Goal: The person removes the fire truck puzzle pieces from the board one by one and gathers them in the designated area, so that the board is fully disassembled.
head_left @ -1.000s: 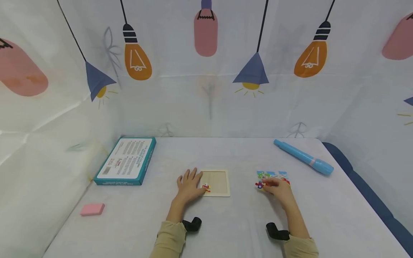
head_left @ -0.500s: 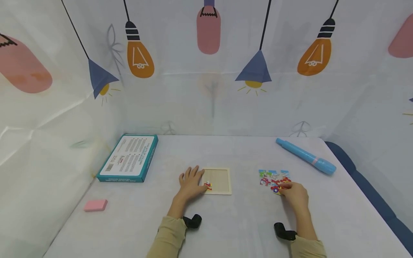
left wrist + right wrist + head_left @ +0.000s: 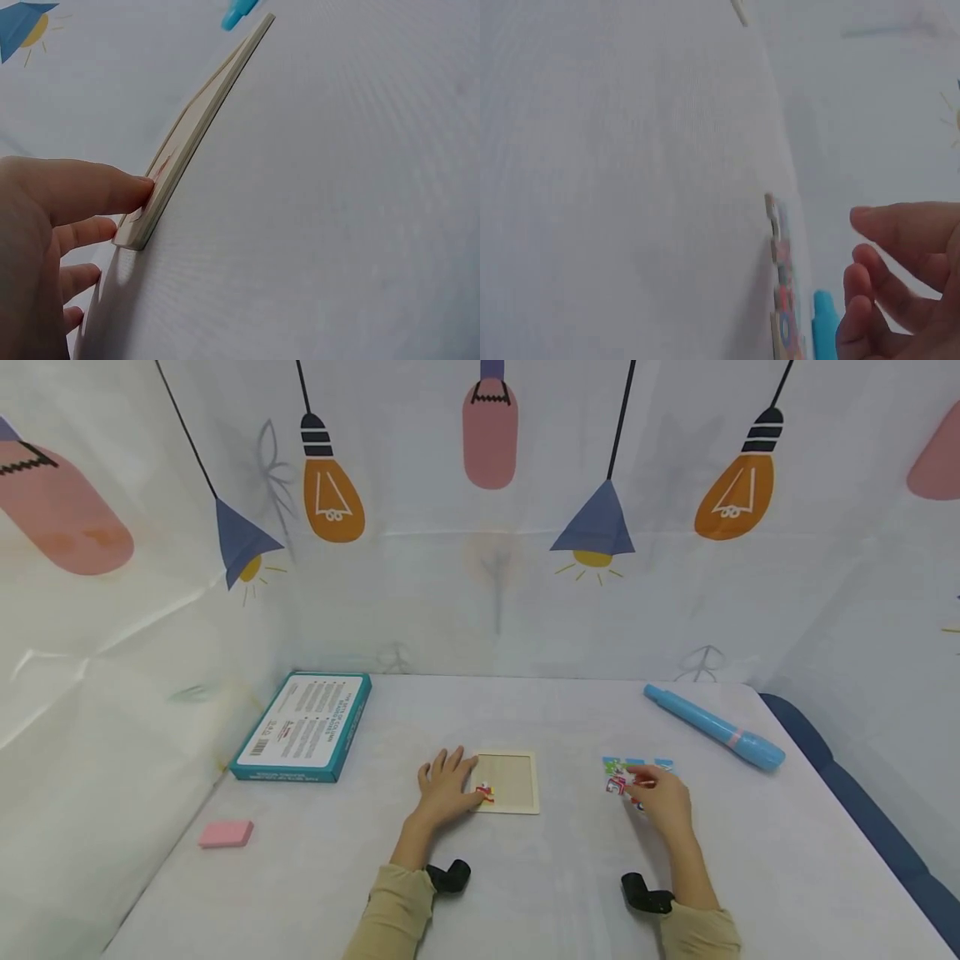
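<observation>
My left hand [image 3: 442,789] lies with fingers spread along the left side of a shallow wooden puzzle frame [image 3: 536,783]. Its thumb presses a small red-and-white puzzle piece [image 3: 485,792] into the frame's near left corner; the left wrist view shows the thumb [image 3: 112,187] on the frame [image 3: 202,120] from the side. My right hand [image 3: 663,797] hovers over a cluster of colourful puzzle pieces [image 3: 617,768] and partly hides them. In the right wrist view its thumb and fingertips stand apart with nothing between them, above the pieces [image 3: 784,292].
A teal-edged box [image 3: 303,722] lies at the back left, with a pink block [image 3: 226,833] nearer me. At the back right lies a blue marker-shaped tube [image 3: 712,727]. Printed white curtains enclose the white table [image 3: 555,877].
My right hand brought a red-and-blue puzzle piece rightward to the cluster's near edge and let it go, then moved back left over the pieces. The left hand stays on the frame.
</observation>
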